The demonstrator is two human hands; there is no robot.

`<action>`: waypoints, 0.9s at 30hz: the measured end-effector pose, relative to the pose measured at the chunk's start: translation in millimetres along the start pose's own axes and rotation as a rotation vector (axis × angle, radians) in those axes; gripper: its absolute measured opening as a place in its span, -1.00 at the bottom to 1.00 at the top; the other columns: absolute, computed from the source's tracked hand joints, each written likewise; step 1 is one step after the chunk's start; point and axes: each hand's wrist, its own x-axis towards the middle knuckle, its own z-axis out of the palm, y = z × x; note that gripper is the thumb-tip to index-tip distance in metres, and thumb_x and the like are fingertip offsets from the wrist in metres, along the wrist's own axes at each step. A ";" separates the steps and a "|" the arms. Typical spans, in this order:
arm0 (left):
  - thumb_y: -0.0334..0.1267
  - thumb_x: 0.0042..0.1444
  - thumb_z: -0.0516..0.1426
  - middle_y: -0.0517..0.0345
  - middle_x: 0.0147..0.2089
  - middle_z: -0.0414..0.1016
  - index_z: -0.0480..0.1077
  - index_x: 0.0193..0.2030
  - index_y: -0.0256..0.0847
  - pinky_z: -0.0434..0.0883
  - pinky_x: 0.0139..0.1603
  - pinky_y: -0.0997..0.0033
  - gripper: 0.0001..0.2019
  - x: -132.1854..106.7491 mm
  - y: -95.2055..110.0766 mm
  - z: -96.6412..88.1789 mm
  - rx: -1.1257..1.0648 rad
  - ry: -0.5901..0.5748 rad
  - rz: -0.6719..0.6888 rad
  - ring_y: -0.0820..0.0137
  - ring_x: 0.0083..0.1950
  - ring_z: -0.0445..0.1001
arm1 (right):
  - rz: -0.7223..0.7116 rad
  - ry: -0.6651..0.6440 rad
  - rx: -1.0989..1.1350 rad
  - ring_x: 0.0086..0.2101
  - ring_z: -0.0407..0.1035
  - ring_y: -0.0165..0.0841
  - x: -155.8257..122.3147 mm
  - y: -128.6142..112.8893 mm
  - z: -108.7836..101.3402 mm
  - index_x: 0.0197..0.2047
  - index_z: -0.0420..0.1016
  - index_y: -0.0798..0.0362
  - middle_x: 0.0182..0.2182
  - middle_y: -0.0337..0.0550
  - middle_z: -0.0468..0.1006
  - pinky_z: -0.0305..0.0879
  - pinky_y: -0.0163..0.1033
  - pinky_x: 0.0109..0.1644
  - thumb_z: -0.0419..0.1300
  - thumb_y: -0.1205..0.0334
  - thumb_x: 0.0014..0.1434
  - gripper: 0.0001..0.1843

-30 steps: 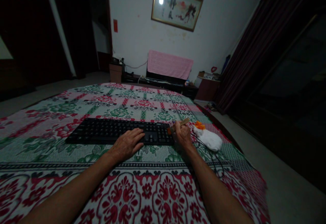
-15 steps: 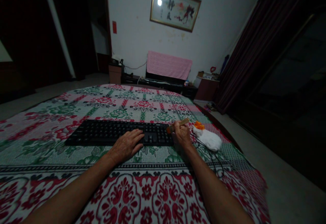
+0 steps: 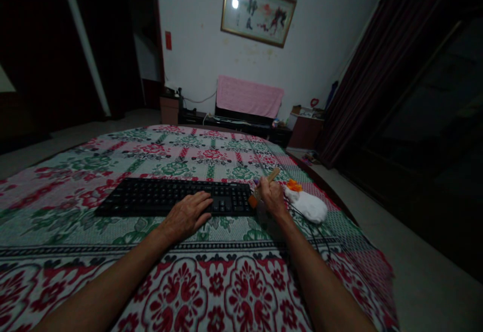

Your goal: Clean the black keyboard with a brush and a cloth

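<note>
A black keyboard (image 3: pixel 151 196) lies across a floral bedspread (image 3: pixel 211 276). My left hand (image 3: pixel 186 215) rests flat on the keyboard's near edge, fingers stretched over the keys right of centre. My right hand (image 3: pixel 272 196) is closed around a small wooden-handled brush (image 3: pixel 264 185). The brush's orange-brown tip points down at the keyboard's right end and its handle tilts up to the right.
A white cloth with an orange piece (image 3: pixel 307 203) lies just right of my right hand, with a dark cable (image 3: pixel 317 241) trailing toward the bed's edge. A low cabinet with a pink-covered screen (image 3: pixel 249 95) stands at the far wall. Floor runs along the right.
My right hand has tipped the brush more upright, so its tip has dropped to the keyboard's right end. The left hand has stayed on the keys.
</note>
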 end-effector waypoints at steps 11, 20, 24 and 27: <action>-0.14 0.17 -0.01 -0.02 0.16 0.33 0.30 0.10 -0.17 0.26 0.15 0.14 -0.62 0.1 -0.4 -0.6 -0.029 0.020 0.003 0.23 0.20 0.25 | 0.091 -0.165 0.241 -0.66 0.22 -0.41 6.0 16.1 2.6 -0.70 0.33 0.08 -0.77 -0.22 0.31 0.06 -0.35 -0.60 -0.05 -0.06 0.08 -0.50; -0.14 0.17 -0.01 -0.03 0.17 0.32 0.30 0.11 -0.18 0.27 0.15 0.14 -0.61 0.3 -0.2 -0.4 -0.023 0.005 0.004 0.23 0.20 0.25 | 0.068 0.027 0.396 -0.44 0.43 -0.34 9.2 28.5 8.9 -0.27 0.44 0.14 -0.42 -0.09 0.54 0.29 -0.34 -0.43 0.02 -0.10 0.05 -0.54; -0.15 0.17 -0.01 -0.04 0.17 0.32 0.30 0.10 -0.18 0.26 0.15 0.14 -0.62 -0.3 -0.5 0.4 -0.023 0.017 0.004 0.23 0.20 0.25 | 0.071 0.028 0.329 -0.40 0.43 -0.34 5.0 27.9 10.4 -0.30 0.46 0.14 -0.36 -0.08 0.55 0.32 -0.32 -0.35 0.00 -0.03 0.06 -0.58; -0.14 0.17 -0.01 -0.03 0.17 0.32 0.31 0.10 -0.17 0.26 0.16 0.14 -0.62 -0.1 0.0 -0.3 -0.020 0.016 0.001 0.23 0.20 0.24 | 0.070 0.026 0.267 -0.37 0.43 -0.30 2.6 25.5 8.7 -0.35 0.49 0.12 -0.38 -0.07 0.56 0.31 -0.31 -0.31 0.01 -0.01 0.04 -0.61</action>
